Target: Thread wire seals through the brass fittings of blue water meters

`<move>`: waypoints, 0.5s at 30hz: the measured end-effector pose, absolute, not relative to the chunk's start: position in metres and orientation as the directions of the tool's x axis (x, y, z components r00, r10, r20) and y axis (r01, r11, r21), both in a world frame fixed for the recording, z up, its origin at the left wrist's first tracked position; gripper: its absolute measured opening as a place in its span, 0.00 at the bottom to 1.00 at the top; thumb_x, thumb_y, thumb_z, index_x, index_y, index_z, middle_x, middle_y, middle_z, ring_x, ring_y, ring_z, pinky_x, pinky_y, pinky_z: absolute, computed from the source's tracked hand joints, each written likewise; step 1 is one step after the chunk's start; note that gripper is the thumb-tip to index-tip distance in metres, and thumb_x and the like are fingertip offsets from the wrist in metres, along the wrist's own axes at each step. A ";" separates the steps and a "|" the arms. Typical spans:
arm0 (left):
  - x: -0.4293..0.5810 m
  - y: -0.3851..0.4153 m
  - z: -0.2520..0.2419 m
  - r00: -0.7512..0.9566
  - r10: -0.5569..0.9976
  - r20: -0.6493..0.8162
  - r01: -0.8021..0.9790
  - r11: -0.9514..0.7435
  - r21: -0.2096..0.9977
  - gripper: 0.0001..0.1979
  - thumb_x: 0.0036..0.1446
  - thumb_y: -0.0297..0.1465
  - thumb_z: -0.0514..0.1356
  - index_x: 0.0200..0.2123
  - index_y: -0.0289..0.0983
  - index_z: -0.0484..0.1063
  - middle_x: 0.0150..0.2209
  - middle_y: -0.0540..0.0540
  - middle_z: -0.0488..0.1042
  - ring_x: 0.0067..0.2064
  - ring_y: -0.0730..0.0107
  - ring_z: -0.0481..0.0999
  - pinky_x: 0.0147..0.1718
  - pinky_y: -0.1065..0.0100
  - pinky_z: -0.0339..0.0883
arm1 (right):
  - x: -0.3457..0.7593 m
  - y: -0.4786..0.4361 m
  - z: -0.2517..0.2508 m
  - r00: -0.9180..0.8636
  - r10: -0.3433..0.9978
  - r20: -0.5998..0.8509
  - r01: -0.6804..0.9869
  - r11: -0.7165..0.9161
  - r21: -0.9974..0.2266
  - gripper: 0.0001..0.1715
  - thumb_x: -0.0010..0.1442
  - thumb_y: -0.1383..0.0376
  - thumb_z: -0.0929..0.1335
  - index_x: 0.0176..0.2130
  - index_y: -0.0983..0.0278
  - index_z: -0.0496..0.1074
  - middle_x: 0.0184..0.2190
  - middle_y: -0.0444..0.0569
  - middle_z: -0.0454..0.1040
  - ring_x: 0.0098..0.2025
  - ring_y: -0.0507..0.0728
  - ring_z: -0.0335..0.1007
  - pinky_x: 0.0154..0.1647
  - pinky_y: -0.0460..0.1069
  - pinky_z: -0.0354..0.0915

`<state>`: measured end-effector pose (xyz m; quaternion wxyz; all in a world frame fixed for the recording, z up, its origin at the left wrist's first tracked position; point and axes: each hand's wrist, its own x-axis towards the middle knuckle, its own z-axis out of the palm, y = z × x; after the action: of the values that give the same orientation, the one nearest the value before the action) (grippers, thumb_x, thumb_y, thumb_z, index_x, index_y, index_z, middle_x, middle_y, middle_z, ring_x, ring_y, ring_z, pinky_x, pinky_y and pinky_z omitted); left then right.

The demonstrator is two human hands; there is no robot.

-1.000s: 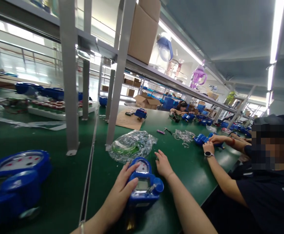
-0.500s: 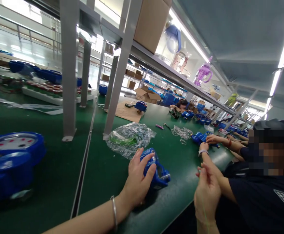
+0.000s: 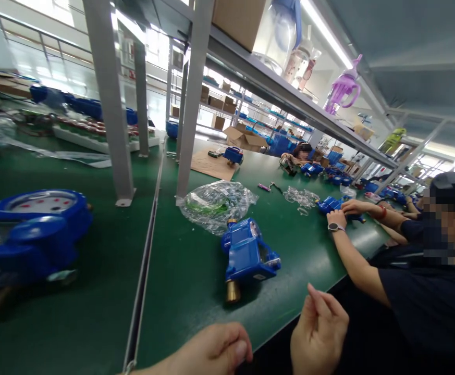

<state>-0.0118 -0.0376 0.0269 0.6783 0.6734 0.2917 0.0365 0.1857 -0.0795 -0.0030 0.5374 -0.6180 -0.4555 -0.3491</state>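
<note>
A blue water meter (image 3: pixel 246 250) with brass threaded ends lies on the green table, apart from both hands. Below it, near the front edge, my left hand (image 3: pixel 219 349) is closed, thumb against curled fingers; whatever may be in it is hidden. To the right, my right hand (image 3: pixel 321 330) pinches thumb and fingertips together at the table's edge, and what it holds is too small to name. A faint green streak shows between the hands. Behind the meter sits a clear plastic bag (image 3: pixel 219 203) with green contents.
Another blue meter (image 3: pixel 35 234) lies at left, beyond a slot in the table. Grey posts (image 3: pixel 196 104) carry a shelf with bottles. A co-worker's hands (image 3: pixel 340 213) work on a blue meter at right. Clear plastic pieces (image 3: pixel 300 197) and cardboard (image 3: pixel 215 164) lie farther back.
My left hand has let go of the blue water meter and come back toward me, its fingers now curled. My right hand stays pinched, slightly lower and nearer the left. The view has shifted.
</note>
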 end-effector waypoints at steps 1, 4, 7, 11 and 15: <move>-0.016 -0.031 0.028 0.824 0.452 -0.342 0.354 0.060 0.933 0.26 0.58 0.53 0.48 0.36 0.35 0.65 0.21 0.54 0.55 0.23 0.74 0.52 0.20 0.74 0.45 | 0.197 -0.081 -0.007 0.369 0.205 0.906 0.929 -0.058 -0.366 0.11 0.60 0.69 0.67 0.44 0.67 0.74 0.40 0.56 0.67 0.39 0.55 0.68 0.38 0.51 0.67; -0.025 -0.014 0.034 0.801 0.532 -0.276 0.372 -0.079 0.925 0.19 0.63 0.45 0.48 0.34 0.36 0.68 0.24 0.52 0.60 0.26 0.73 0.58 0.25 0.74 0.53 | 0.215 -0.085 -0.016 0.424 0.315 0.849 0.905 -0.187 -0.382 0.15 0.62 0.62 0.64 0.43 0.69 0.74 0.40 0.59 0.68 0.42 0.59 0.68 0.40 0.54 0.67; -0.030 -0.006 0.036 0.776 0.610 -0.161 0.344 -0.196 0.918 0.17 0.65 0.40 0.46 0.35 0.38 0.70 0.31 0.51 0.68 0.34 0.70 0.67 0.34 0.74 0.58 | 0.194 -0.088 -0.020 0.323 0.444 0.836 0.946 -0.116 -0.304 0.17 0.63 0.59 0.63 0.45 0.67 0.73 0.48 0.62 0.67 0.52 0.65 0.65 0.48 0.60 0.65; -0.035 -0.004 0.032 0.797 0.602 -0.037 0.227 -0.243 0.943 0.16 0.66 0.38 0.45 0.37 0.39 0.70 0.34 0.51 0.71 0.37 0.70 0.70 0.37 0.74 0.59 | 0.131 -0.088 -0.029 0.182 0.639 0.747 0.858 0.267 -0.438 0.18 0.65 0.60 0.60 0.52 0.61 0.67 0.46 0.53 0.72 0.51 0.60 0.68 0.52 0.57 0.63; -0.040 -0.001 0.027 0.816 0.578 -0.021 0.189 -0.233 0.954 0.16 0.66 0.38 0.46 0.35 0.38 0.70 0.32 0.51 0.71 0.34 0.71 0.69 0.35 0.74 0.59 | 0.103 -0.084 -0.027 0.277 0.714 0.643 0.671 0.335 -0.661 0.10 0.64 0.63 0.62 0.43 0.59 0.71 0.30 0.43 0.72 0.32 0.49 0.70 0.32 0.43 0.65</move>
<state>-0.0397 -0.0005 0.0269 0.5666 0.7661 0.2503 0.1714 0.1034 -0.0844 -0.0269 0.5537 -0.5763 -0.6008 0.0190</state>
